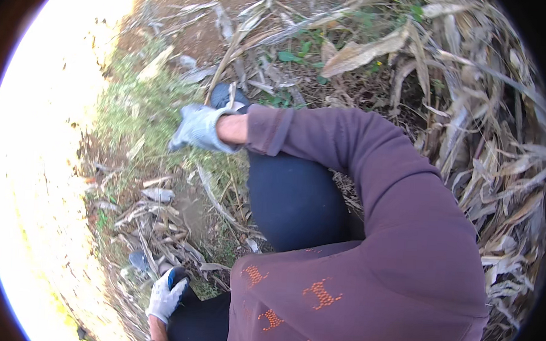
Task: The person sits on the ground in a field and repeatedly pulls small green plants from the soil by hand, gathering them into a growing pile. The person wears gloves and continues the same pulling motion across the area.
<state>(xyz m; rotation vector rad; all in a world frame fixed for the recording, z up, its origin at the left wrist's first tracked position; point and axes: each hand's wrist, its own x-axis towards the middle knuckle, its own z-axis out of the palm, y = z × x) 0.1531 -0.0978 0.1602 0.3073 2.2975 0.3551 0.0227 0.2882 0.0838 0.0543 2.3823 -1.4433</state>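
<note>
My right hand (200, 127), in a pale grey-blue knit glove, is held out in front of my bent right knee (294, 199). It is blurred above green weeds (137, 103), and no object shows in it; its palm side is hidden. Just behind this hand is a dark shoe (226, 95), partly covered. Lower down, my left hand (167, 294) wears a white glove with a blue and dark coated part. It lies against my dark-trousered left leg (200, 322), and its fingers are partly hidden. Close to it is my other shoe (139, 260), among dry leaves.
Dry maize stalks and husks (465, 125) are heaped along the right side. Loose dry leaves (168, 230) lie between my legs. Bare brown soil (184, 8) shows at the top. Glare washes out the left side. My purple-brown sweater (380, 250) covers much of the view.
</note>
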